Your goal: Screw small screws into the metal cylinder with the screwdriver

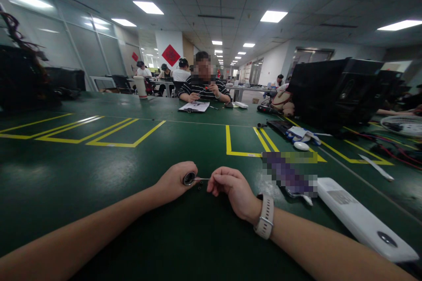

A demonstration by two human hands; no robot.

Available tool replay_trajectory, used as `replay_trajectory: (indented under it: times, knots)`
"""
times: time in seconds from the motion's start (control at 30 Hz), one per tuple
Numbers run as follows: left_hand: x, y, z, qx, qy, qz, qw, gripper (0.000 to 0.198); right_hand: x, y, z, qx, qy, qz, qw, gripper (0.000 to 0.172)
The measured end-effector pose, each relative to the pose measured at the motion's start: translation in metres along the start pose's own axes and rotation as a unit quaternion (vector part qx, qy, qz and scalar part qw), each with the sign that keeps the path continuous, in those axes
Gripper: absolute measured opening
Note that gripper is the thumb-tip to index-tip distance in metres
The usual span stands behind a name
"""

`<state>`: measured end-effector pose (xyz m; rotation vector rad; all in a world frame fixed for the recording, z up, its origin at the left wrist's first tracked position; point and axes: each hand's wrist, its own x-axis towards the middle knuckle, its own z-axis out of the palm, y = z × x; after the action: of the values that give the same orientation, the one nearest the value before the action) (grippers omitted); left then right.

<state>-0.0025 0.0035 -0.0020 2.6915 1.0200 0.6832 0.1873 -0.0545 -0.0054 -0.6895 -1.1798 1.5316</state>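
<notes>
left hand (174, 181) holds round part (189, 178); right hand (231, 186), thin rod (202, 179)

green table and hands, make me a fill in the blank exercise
The left hand holds a metal-rimmed part whose visible end is ____ in shape.
A thin rod extends to the ____ hand.
The tape on the green table is ____.
The person opposite wears a dark top with pale ____.

Missing words: round; right; yellow; stripes.
</notes>
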Motion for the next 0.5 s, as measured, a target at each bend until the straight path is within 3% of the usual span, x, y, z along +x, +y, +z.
replay_trajectory:
  times: [0.27,0.5]
  knots:
    - [0.0003,0.0068,-0.0011,0.08,-0.03,-0.015,0.996,0.011,-0.0005,-0.0014,0.0,-0.035,-0.014,0.004,0.999,0.011]
    - [0.0015,0.0084,-0.0027,0.043,-0.035,-0.028,0.998,0.015,0.0001,-0.0031,0.0008,-0.031,-0.019,0.013,0.999,0.013]
